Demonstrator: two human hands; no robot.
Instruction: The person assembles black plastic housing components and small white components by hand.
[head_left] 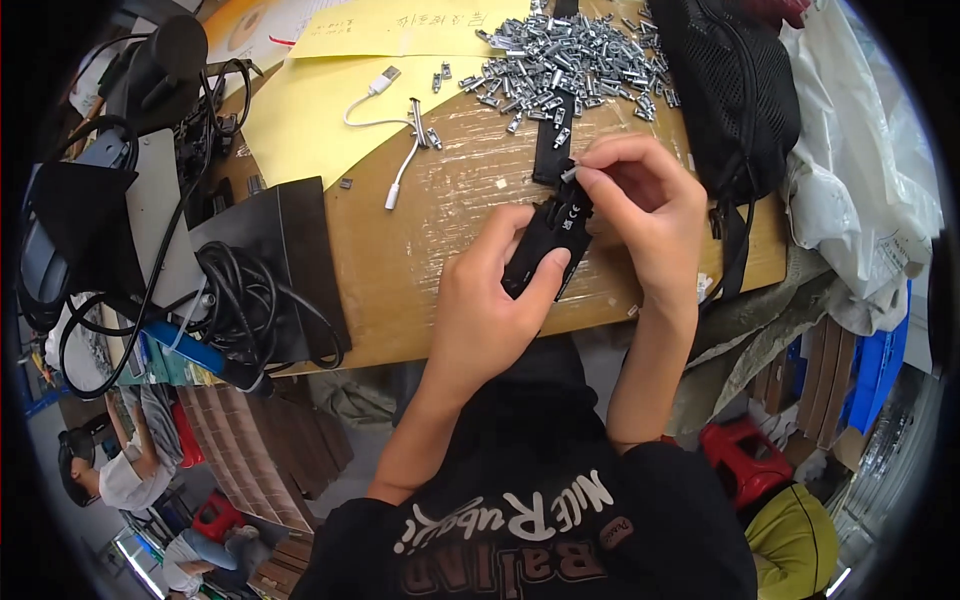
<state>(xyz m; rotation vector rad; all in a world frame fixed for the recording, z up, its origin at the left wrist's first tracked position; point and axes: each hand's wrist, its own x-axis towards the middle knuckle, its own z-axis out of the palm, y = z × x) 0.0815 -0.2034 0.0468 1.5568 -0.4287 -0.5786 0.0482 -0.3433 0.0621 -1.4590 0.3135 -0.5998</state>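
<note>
My left hand (480, 310) is wrapped around a black plastic device (545, 248) with small white print, its thumb lying along the near side. The device is held just above the table, its narrow end pointing away from me. At that far end, my right hand (655, 205) pinches a small silvery metal piece (570, 174) between thumb and forefinger. Whether the piece sits inside the device or only touches it, I cannot tell. Beyond both hands lies a heap of small metal parts (580, 70), with a few strays around it.
A short white USB cable (378, 84) lies left of the heap, near yellow paper (300, 120). Coiled black cables (240, 290) and a dark panel (312, 260) crowd the left. A black mesh bag (735, 90) and white plastic sheeting (850, 160) stand right. Other people sit lower left.
</note>
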